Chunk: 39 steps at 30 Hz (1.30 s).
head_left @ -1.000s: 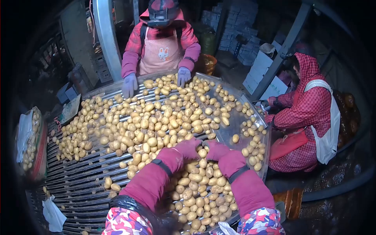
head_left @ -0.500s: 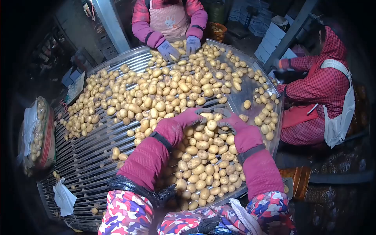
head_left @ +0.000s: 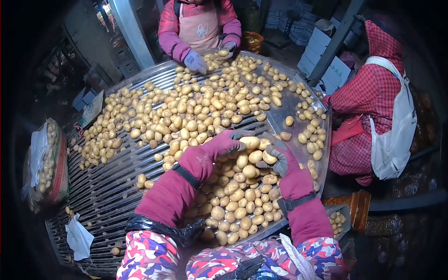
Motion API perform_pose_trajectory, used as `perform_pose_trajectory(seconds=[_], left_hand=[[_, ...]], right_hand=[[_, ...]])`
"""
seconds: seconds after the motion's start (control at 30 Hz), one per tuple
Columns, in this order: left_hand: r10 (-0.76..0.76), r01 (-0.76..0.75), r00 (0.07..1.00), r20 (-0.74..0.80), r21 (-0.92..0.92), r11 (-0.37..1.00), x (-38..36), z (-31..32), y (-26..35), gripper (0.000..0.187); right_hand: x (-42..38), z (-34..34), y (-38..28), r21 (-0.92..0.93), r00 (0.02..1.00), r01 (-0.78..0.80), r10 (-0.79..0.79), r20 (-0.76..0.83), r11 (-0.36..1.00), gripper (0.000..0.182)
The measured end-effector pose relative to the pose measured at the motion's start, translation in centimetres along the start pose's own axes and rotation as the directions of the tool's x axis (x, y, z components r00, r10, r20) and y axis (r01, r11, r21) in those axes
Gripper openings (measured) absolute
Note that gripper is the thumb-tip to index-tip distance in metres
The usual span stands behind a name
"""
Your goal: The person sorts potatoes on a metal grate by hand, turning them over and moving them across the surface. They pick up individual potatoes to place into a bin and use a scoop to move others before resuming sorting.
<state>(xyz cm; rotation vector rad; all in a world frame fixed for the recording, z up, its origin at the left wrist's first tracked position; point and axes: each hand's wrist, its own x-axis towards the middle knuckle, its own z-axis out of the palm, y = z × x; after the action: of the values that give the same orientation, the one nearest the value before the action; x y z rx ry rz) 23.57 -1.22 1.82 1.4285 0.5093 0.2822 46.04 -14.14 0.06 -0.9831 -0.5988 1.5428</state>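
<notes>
Both my hands wear grey-palmed gloves under magenta sleeves. My left hand [head_left: 232, 143] curls against the left side of a cluster of yellow potatoes [head_left: 250, 157], with its thumb and fingers at the topmost one. On the right side, my right hand [head_left: 278, 156] wraps its fingers round the same cluster, so the potatoes are pressed between the two. Below them a heap of potatoes [head_left: 240, 213] lies at the near edge of the sorting table. More potatoes [head_left: 196, 109] spread over the slatted surface [head_left: 107, 186] beyond my hands.
Across the table a person in a pink apron [head_left: 200, 30] handles potatoes with gloved hands. Another person in a red checked top [head_left: 373, 95] is at the right. A filled sack [head_left: 53, 161] stands at the left, near a white scrap [head_left: 78, 237]. A metal post [head_left: 132, 32] rises behind.
My hands have gathered several potatoes between them, and my right hand has turned round their side. The person opposite has lifted a potato. The person at the right has drawn an arm in.
</notes>
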Motion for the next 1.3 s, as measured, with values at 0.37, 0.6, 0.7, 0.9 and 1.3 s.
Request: perform_pose_trajectory(seconds=[0.37, 0.6, 0.7, 0.9, 1.3], left_hand=[[0.124, -0.125, 0.989, -0.078, -0.01, 0.992, -3.8, 11.0, 1.9, 0.062], [0.252, -0.278, 0.96, 0.12, 0.342, 0.897, -4.4, 20.0, -2.6, 0.066], [0.245, -0.276, 0.961, 0.129, 0.492, 0.826, -4.3, 23.6, -2.1, 0.069], [0.327, -0.409, 0.91, 0.254, 0.676, 0.613, -5.0, 27.2, -1.0, 0.077], [0.378, -0.693, 0.713, 0.59, 0.513, 0.506, -2.4, 37.7, -0.7, 0.087]], right_hand=[[-12.1, 1.9, 1.6, 0.36, 0.981, 0.195, -0.175, -0.089, 0.912, 0.056], [-18.6, -0.8, 8.6, 0.422, 0.855, 0.417, -0.191, -0.482, 0.805, 0.059], [-20.5, -2.3, 9.7, 0.312, 0.809, 0.45, -0.235, -0.538, 0.837, 0.05], [-23.9, -4.5, 11.0, 0.314, 0.794, 0.495, -0.274, -0.543, 0.81, 0.043], [-35.5, -14.8, 10.5, 0.747, 0.761, 0.613, -0.447, -0.47, 0.257, 0.069]])
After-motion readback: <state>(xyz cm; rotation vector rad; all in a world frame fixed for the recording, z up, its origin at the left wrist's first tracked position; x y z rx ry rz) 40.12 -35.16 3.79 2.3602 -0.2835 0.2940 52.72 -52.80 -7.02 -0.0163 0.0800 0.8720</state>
